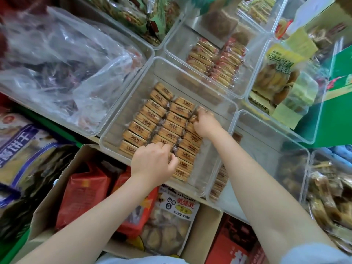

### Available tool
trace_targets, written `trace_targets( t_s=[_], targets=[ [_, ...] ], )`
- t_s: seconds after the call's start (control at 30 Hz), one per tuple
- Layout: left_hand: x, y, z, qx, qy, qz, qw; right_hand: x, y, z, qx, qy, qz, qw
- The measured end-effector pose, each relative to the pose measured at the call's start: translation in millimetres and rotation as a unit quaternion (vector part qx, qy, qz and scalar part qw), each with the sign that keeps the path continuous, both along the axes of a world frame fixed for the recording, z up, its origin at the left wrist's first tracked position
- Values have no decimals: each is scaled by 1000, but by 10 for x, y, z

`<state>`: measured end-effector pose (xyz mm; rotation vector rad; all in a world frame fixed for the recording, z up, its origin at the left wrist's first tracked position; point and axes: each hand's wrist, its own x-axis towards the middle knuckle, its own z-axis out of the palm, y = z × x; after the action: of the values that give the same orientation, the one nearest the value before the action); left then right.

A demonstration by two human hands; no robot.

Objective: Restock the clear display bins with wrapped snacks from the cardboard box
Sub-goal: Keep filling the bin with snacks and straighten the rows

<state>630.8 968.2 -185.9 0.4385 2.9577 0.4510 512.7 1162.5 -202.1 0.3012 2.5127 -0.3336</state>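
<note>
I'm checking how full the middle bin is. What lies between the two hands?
In the head view, rows of tan wrapped biscuits fill the stretch between the left hand and the right hand, inside the clear bin; no bare floor shows there.

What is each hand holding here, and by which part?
Left hand pinches a wrapped snack's near end; right hand pinches another wrapped snack at its top.

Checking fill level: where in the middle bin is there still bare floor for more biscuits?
Middle bin: bare floor along the far wall beyond the biscuit rows, and a strip by the right wall past the right hand. Crowded centre-left, where the left hand works.
</note>
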Motion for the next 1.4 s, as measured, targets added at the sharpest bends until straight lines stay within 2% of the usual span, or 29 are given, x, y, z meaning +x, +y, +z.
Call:
trace_targets(
  t_s=[0.07, 0.13, 0.2, 0.27, 0.37, 0.47, 0.53, 0.63, 0.7, 0.8, 0.93, 1.07, 1.17, 1.4],
  targets=[
    [3, 3, 41, -17, -21, -1, 1000, 130, -60, 164, 2, -30, 49, 998],
    [3, 2, 82, -21, -50, 1, 999, 345, -73, 372, 1, 21, 67, 998],
    [7, -13, 120, -14, -62, -8, 998, 644, -4, 645, -29, 94, 43, 994],
    [15, -47, 161, 9, -88, -16, 996, 1021, 123, 954, -95, 134, 12, 986],
    [168, 0, 319, 94, -130, -22, 987, 1750, 398, 1424, -155, 182, -10, 971],
    [662, 339, 618, 151, -106, -112, 976, 2549, 772, 1758, -131, 239, -22, 962],
    [1150, 636, 794, 186, -126, -197, 954, 3080, 1040, 1964, -95, 294, -40, 950],
    [1921, 1077, 961, 181, -173, -312, 917, 3870, 1449, 2301, -28, 372, -105, 922],
    [2399, 1354, 1049, 175, -190, -381, 888, 4401, 1717, 2495, 14, 392, -149, 908],
    [3045, 1760, 1182, 204, -195, -445, 850, 5151, 2106, 2572, 51, 345, -196, 916],
    [3748, 2232, 1333, 254, -157, -456, 838, 5969, 2558, 2301, 65, 195, -200, 958],
    [4226, 2621, 1361, 239, -80, -445, 860, 6511, 2900, 1924, 71, 57, -156, 984],
    [4413, 2755, 1323, 185, -41, -425, 885, 6656, 3067, 1671, 78, 15, -110, 991],
    [4457, 2721, 1318, 167, -35, -397, 902, 6583, 2950, 903, 7, -122, 7, 992]
  ],
)
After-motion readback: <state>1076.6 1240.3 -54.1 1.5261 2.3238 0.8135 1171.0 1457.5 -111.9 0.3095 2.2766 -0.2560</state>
